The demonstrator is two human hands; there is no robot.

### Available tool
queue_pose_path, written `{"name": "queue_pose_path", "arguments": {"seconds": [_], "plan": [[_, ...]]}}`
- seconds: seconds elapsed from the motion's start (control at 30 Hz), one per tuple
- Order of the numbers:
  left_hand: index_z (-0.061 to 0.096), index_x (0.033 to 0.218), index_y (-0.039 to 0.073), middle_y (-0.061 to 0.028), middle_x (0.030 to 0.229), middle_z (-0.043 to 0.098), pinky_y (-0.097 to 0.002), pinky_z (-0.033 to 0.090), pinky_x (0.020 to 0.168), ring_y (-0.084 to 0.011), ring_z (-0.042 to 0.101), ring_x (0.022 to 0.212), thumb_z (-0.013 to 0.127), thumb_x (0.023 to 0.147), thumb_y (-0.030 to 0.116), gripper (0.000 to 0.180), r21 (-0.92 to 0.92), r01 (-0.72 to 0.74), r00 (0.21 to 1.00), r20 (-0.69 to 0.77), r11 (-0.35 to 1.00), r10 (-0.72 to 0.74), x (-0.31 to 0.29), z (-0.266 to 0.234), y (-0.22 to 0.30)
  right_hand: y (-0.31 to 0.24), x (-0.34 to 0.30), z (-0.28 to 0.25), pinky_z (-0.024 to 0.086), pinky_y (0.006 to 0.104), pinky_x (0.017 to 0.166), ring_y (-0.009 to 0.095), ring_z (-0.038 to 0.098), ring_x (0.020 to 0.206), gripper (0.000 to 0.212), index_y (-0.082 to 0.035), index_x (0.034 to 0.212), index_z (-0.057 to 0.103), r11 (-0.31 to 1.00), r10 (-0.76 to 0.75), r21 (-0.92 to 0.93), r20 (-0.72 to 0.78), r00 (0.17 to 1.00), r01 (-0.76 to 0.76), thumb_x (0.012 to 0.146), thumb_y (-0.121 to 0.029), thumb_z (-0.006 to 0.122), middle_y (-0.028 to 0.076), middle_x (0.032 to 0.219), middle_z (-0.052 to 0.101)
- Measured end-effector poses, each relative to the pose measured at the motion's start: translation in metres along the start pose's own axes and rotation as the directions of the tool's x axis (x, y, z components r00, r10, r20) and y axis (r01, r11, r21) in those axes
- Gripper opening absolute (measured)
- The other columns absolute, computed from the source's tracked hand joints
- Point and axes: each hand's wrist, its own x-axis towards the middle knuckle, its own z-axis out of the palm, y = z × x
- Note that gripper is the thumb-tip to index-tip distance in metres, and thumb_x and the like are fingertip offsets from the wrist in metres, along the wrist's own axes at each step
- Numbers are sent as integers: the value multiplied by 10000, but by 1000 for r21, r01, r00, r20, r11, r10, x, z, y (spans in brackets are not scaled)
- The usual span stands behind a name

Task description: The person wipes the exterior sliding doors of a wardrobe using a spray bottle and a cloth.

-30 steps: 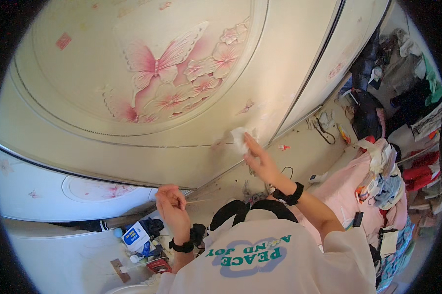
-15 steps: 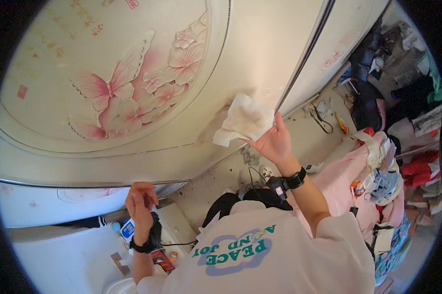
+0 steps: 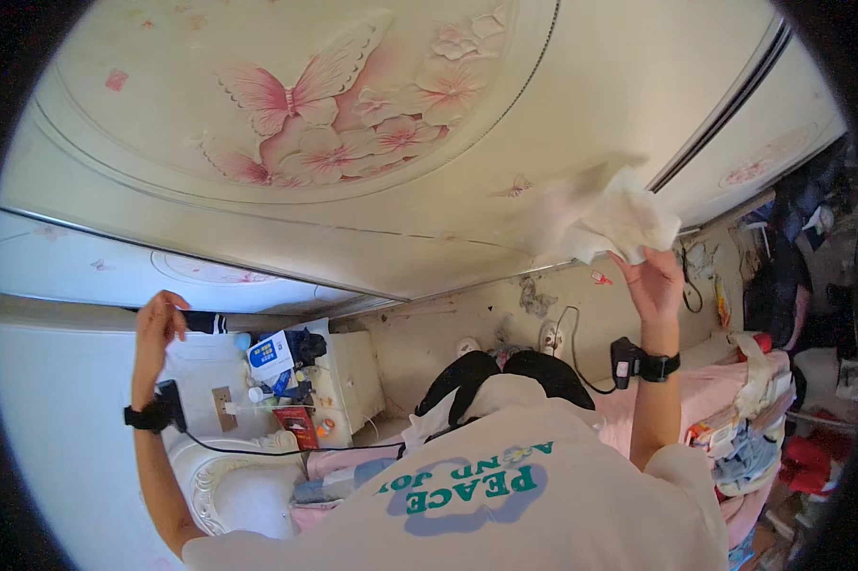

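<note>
A crumpled white cloth (image 3: 629, 221) is pinched between the thumb and fingers of my right hand (image 3: 655, 284). It lies against the cream wardrobe door (image 3: 581, 86), close to the dark vertical strip at the door's edge; its left part is smeared by motion. Pink butterflies and flowers (image 3: 391, 133) stand out in relief on that door. Off to the left, my left hand (image 3: 160, 319) is raised with loosely bent fingers and nothing in it, in front of the white wall.
Below the left side stands a pale bedside cabinet (image 3: 353, 381) with a blue-and-white box (image 3: 272, 354) and small items on it. A carved white headboard (image 3: 200, 476) is near my left arm. At right, a pink bed (image 3: 614, 404) carries piled clothes (image 3: 748, 457). Dark bags (image 3: 776, 285) stand beyond.
My right hand has moved right with the cloth along the door. My left hand has swung out to the left and up. The view has shifted, showing more of the cabinet and headboard.
</note>
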Motion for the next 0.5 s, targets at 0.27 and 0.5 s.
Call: {"name": "queue_pose_path", "arguments": {"seconds": [0.27,0.5], "plan": [[541,842,41,15,523,415,-203,250,454,-49,358,479,303,959,437,477,181,-64,997,-24,981,69,5,-12,78,-27,26,22,505,342,770,142,595,831,211,-1,1022,577,917,-35,-398,-144,989,-26,838,-96,535,22,893,611],[554,833,-8,-88,601,527,-300,402,525,-196,499,534,372,902,165,260,143,-280,938,251,949,238,-2,98,112,-9,41,29,386,192,647,42,479,728,189,-14,1003,592,580,-21,-814,20,1000,29,883,-136,512,-44,806,556]]}}
